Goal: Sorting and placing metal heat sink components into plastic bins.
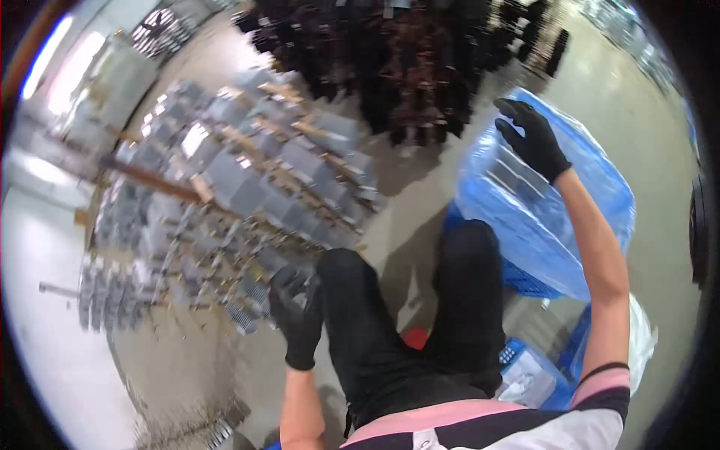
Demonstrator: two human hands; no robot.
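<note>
Head view: your hands are well apart, one on each side of your knees.
Left hand: your dark-gloved left hand (pixel 295 311) is beside your knee, fingers curled, near grey ribbed pieces (pixel 246 304); whether it grasps or touches anything, you cannot tell.
Right hand: your gloved right hand (pixel 534 136) is above the blue plastic liner (pixel 600 199), fingers parted and released.
Grey flat pieces: some (pixel 516 180) lie inside the liner, below your right hand.
Blue crate: its lattice wall (pixel 529 280) shows beneath the liner.
Dark parts: they hang clustered (pixel 420 71) ahead.
</note>
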